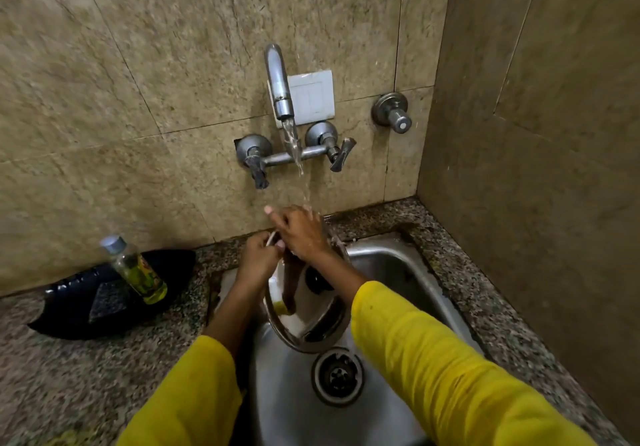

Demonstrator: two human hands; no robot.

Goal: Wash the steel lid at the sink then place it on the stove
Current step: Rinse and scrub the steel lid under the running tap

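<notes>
A round shiny steel lid [311, 321] stands tilted on edge over the steel sink [398, 269], its top edge up under the running water. My left hand [258, 258] grips the lid's upper left rim. My right hand [299, 229] lies flat on the upper part of the lid, fingers spread, with the water stream falling on it. A dark knob shows on the lid's face beside my right forearm. The lid's upper part is hidden behind both hands.
The wall tap [278, 82] runs water [298, 155] above the sink; two valve handles flank it. A drain [337, 376] sits in the sink floor. On the granite counter [86, 369] at left lie a black tray [86, 307], a scrub pad and a bottle of yellow-green liquid [136, 271].
</notes>
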